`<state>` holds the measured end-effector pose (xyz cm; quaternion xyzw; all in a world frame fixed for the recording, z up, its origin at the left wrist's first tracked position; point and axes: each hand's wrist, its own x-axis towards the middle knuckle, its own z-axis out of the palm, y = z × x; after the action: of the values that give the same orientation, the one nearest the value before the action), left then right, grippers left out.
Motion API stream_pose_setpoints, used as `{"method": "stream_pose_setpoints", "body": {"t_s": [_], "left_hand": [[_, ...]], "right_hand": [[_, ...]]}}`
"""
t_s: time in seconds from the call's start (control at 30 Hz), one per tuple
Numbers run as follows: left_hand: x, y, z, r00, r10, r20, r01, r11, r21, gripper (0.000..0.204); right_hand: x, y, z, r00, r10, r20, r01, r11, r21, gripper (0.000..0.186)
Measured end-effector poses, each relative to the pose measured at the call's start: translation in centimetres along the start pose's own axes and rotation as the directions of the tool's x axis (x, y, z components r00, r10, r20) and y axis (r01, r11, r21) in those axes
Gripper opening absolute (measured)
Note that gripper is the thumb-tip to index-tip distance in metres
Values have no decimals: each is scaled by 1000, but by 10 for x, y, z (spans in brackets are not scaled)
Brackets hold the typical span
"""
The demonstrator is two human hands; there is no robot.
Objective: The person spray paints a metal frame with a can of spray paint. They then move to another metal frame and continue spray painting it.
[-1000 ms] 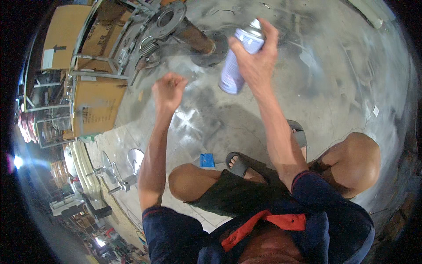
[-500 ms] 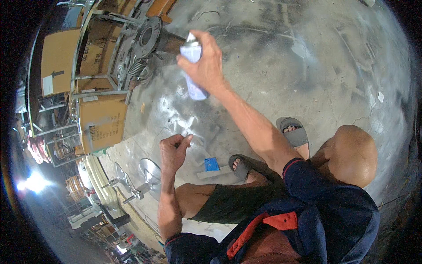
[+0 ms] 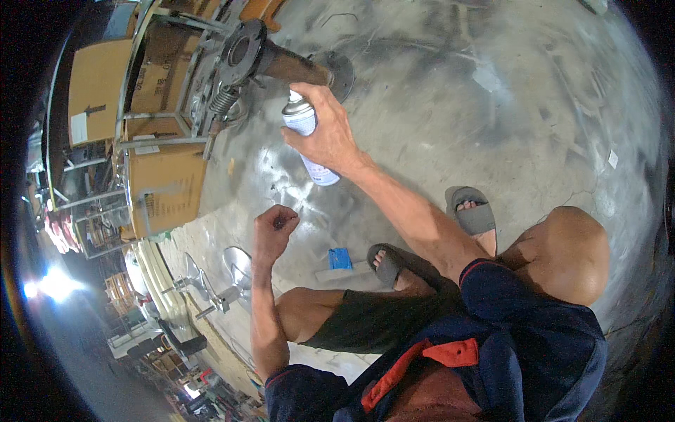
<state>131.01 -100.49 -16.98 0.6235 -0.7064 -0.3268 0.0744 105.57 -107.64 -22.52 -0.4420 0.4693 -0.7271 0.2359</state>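
My right hand (image 3: 325, 133) grips a pale lavender spray can (image 3: 301, 119) with a metal top, index finger over its white nozzle. Just beyond it, a dark flanged metal pipe (image 3: 292, 69) stands with a coiled spring (image 3: 223, 102) at its left. My left hand (image 3: 274, 232) hangs below the can, fingertips pinched together; whether anything small sits between them I cannot make out. Under both hands the concrete floor (image 3: 422, 119) carries white and dark sprayed patches.
Cardboard boxes (image 3: 165, 186) sit in metal frames at the left. Shiny metal discs (image 3: 235, 266) on a shaft lie lower left, beside pale stacked material. A blue flat piece (image 3: 339, 259) lies near my sandalled feet. A bright lamp glows at far left.
My right hand has carried the can left and down toward the pipe's near side. My left hand has dropped lower, fingers still curled. The view has shifted slightly.
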Motion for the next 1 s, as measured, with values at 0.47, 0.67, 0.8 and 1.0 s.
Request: {"method": "stream_pose_setpoints", "body": {"t_s": [0.47,0.67,0.8,1.0], "left_hand": [[-9,1,-10,985,-49,167,50,999,-2,19],[-15,3,-8,989,-28,148,44,994,-99,16],[-21,8,-14,976,-147,162,159,985,-64,8],[-18,13,-17,940,-206,272,202,978,43,11]], "right_hand": [[37,19,-23,997,-76,21,79,980,-183,68],[3,47,-22,996,-42,72,56,978,-200,69],[35,29,-23,977,-199,-75,183,966,-180,70],[47,40,-34,974,-224,41,227,941,-249,69]]}}
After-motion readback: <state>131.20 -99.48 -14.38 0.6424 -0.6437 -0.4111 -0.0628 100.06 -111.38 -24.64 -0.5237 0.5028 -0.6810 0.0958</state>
